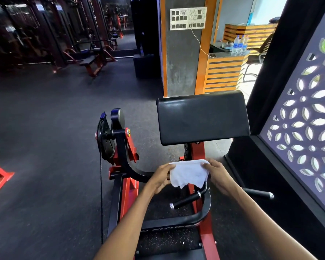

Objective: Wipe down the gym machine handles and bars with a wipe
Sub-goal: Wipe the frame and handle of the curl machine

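- While both arms reach forward over a red-and-black curl machine (124, 186), the left hand (160, 177) and right hand (219, 176) hold a white wipe (189, 174) stretched between them.
- Left fingers curl round the wipe's left edge; the right thumb and fingers pinch its right edge.
- The wipe hangs in the air, just below the black arm pad (202, 117) and above the machine's curved black bar (137, 171).
- Two black handles with silver end caps lie below the hands: the near handle (186, 200) angles down to the left under the wipe, and the far handle (257, 193) sticks out past the right wrist.
- A black cam wheel (106, 136) with a thin cable (101, 184) stands left of the pad.
- Dark rubber floor (45, 128) spreads to the left, with a red bench (91, 62) and dim racks far behind.
- A grey pillar (182, 59) with orange trim rises behind the pad, bearing a switch panel (188, 18).
- Water bottles (239, 44) stand on a wooden counter (224, 74) beyond.
- A patterned cut-out screen (308, 119) fills the right side, close beside the machine.
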### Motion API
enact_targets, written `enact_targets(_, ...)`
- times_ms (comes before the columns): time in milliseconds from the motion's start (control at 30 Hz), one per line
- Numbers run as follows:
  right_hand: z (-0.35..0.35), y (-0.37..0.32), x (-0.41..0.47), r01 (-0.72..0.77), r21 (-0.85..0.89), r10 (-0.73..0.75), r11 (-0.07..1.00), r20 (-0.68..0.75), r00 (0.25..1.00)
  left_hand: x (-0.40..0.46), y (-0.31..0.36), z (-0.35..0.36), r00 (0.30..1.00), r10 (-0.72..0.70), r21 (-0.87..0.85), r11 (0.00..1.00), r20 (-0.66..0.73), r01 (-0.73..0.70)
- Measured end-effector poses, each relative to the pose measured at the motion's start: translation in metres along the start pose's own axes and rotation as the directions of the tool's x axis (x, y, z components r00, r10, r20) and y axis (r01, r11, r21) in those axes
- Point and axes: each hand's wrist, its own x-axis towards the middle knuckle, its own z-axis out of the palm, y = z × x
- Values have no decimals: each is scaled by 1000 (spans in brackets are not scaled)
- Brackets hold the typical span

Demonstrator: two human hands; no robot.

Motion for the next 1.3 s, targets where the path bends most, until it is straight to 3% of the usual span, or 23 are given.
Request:
enact_targets(67,2,-1,-2,-38,121,33,992,40,999,-2,-1,4,996,-84,-160,983,29,88)
enact_targets(133,2,-4,-7,-75,206,56,976,97,994,-4,-3,4,993,-103,-185,976,65,114)
enact_targets(267,-3,-3,-8,-79,248,43,966,147,988,-5,-6,6,1000,-18,-198,980,-12,16)
enact_targets(500,-5,2,-3,-42,249,24,968,75,997,-3,-6,7,995,-25,-320,947,-92,-6)
enact_targets(633,-3,-3,-6,-105,404,108,909,17,994,-4,-6,5,992,-77,-401,916,-99,31)
enact_targets(700,-6,-3,-6,-102,341,99,934,26,995,-3,-9,5,992,-61,-316,948,-108,24)
enact_targets(800,-10,4,-5,-48,5,47,999,74,996,0,-18,3,990,62,91,995,-125,-51)
enact_targets(867,-11,5,-7,16,-142,-9,990,50,999,0,-23,0,990,95,319,946,-103,-58)
enact_targets(1000,-7,-3,-11,109,-200,-97,974,68,993,-6,-23,5,986,154,606,780,61,-159)
enact_targets(1100,-6,-7,-11,148,-223,-122,964,127,984,-7,-23,15,965,159,575,778,210,-253)
enact_targets(1300,-16,-6,-9,123,-47,-122,991,21,992,-15,-20,28,958,162,442,860,236,-255)
